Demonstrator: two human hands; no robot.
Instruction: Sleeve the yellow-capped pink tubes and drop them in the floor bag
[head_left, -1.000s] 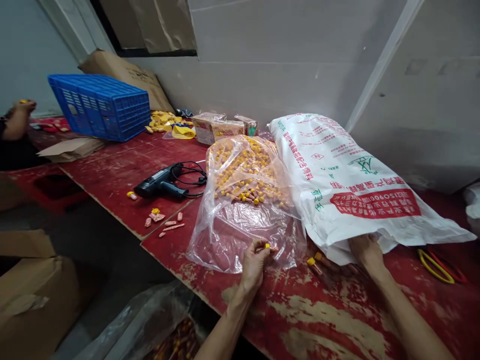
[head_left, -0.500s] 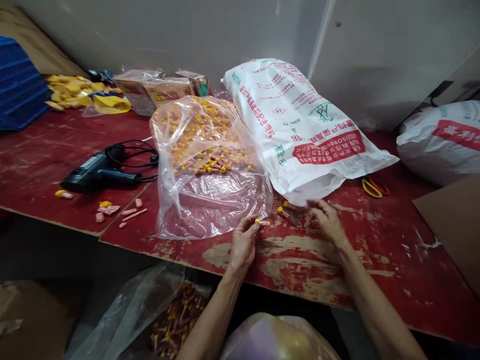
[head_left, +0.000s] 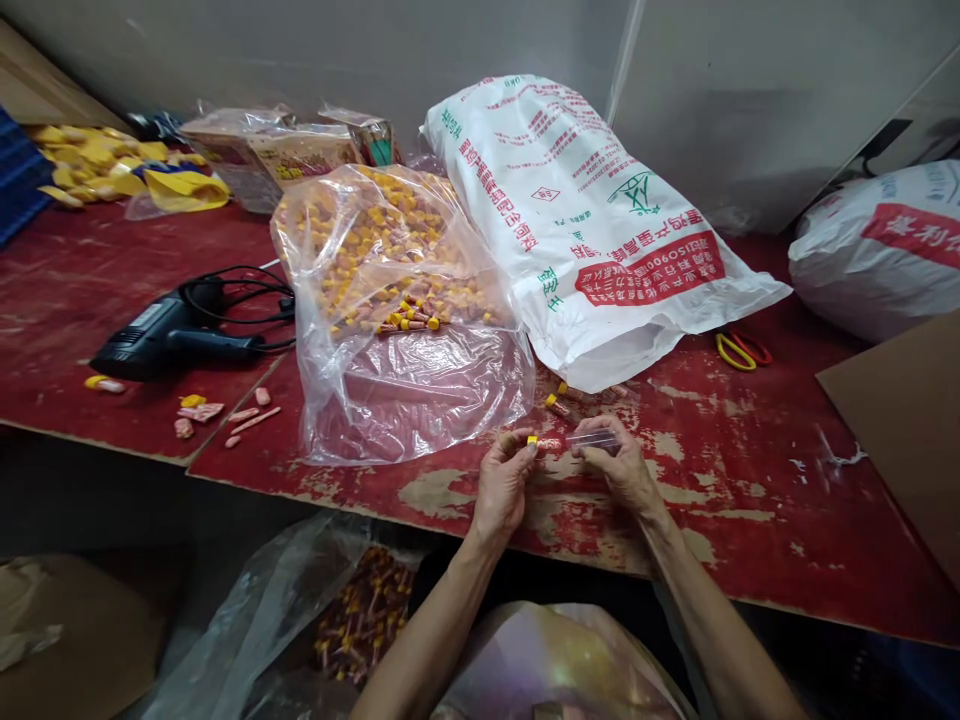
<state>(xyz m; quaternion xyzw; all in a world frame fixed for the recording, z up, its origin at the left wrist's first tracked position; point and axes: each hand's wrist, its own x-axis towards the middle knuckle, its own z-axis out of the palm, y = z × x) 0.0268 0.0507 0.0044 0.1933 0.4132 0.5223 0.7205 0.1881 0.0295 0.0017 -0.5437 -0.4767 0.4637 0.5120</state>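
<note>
Between the fingertips of my left hand (head_left: 501,485) is the yellow cap of a small pink-patterned piece (head_left: 551,443), its patterned end pointing right. My right hand (head_left: 628,478) pinches a clear plastic tube (head_left: 591,440), whose left end lies close to that piece. Whether the two touch, I cannot tell. Just beyond my hands, a few yellow-capped pieces (head_left: 556,405) lie by the mouth of a white printed sack (head_left: 600,200). To the left is a clear plastic bag (head_left: 427,390) with many yellow-capped pieces in its far part.
On the red worn table (head_left: 750,450) lie a heat gun (head_left: 176,330) with its cord, loose pink bits (head_left: 201,412) and yellow-and-red-handled scissors (head_left: 739,350). Packaged boxes (head_left: 300,150) stand behind. Cardboard (head_left: 900,410) is at the right; another bag of pieces (head_left: 364,610) sits below the edge.
My right hand has come back from the sack's mouth toward my left hand and now holds a clear tube. My left hand keeps its yellow-capped piece. The view has shifted slightly.
</note>
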